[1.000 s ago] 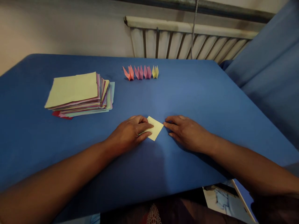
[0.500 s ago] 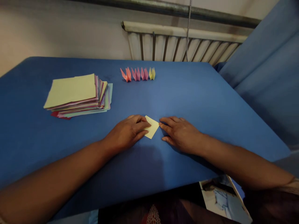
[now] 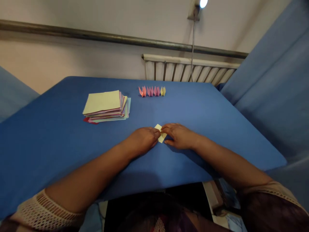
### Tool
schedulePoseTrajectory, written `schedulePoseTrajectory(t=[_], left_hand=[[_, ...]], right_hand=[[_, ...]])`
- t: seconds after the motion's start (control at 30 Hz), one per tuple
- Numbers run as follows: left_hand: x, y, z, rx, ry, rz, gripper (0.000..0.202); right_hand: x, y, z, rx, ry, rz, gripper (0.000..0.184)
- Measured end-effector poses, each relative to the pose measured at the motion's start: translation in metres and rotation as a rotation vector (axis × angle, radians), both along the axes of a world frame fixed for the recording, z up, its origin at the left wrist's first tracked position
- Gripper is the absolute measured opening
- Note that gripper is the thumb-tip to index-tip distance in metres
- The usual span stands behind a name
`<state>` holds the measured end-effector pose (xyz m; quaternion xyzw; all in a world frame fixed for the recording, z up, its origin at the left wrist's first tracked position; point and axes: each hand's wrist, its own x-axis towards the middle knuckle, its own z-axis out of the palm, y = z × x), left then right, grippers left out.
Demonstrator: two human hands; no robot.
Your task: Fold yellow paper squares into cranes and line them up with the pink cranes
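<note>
A small folded piece of yellow paper [image 3: 162, 137] lies on the blue tabletop between my two hands. My left hand [image 3: 144, 140] covers its left side, with the fingers closed and pressed down on it. From the right, my right hand [image 3: 180, 136] has its fingertips on the paper's upper right part, close to the left fingertips. The right thumb rests near the lower right edge. Fingers hide part of the paper, so its exact folds cannot be made out.
Left of centre sits a thick stack of coloured paper sheets [image 3: 102, 102], yellow on top. Several small folded paper figures [image 3: 150, 91], orange, pink and yellow, stand in a row at the back. Behind the blue table [image 3: 205, 112] are a radiator [image 3: 176, 69] and a pipe; blue curtain [image 3: 270, 71] hangs at right.
My right hand has moved left onto the paper, meeting the left fingertips. The paper's right corner now looks folded inward. The head view has tilted up, showing more wall.
</note>
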<state>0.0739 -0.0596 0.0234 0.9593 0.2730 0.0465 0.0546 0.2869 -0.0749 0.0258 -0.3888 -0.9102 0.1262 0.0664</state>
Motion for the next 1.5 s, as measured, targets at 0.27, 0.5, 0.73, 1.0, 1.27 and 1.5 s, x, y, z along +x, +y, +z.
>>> schedulePoseTrajectory(t=[0.27, 0.5, 0.73, 1.0, 1.27, 1.5], left_hand=[[-0.008, 0.003, -0.003, 0.0, -0.035, -0.004, 0.021], [-0.013, 0.005, -0.001, -0.076, -0.045, 0.008, 0.03], [-0.01, 0.007, -0.003, -0.033, 0.01, -0.006, 0.032], [-0.01, 0.006, -0.003, -0.081, -0.133, 0.181, 0.025], [-0.008, 0.014, -0.006, -0.55, -0.695, 0.52, 0.031], [-0.004, 0.018, -0.004, -0.871, -0.846, 0.681, 0.034]], right_hand=[[-0.001, 0.01, 0.005, -0.069, 0.014, -0.021, 0.044], [0.017, 0.023, -0.01, -0.041, 0.146, 0.111, 0.034], [0.012, 0.027, -0.017, 0.01, 0.121, 0.03, 0.025], [0.013, 0.029, -0.022, -0.009, 0.314, 0.095, 0.038], [-0.008, 0.027, -0.034, -0.511, 0.789, -0.343, 0.018], [-0.01, 0.024, -0.025, -0.779, 0.949, -0.455, 0.017]])
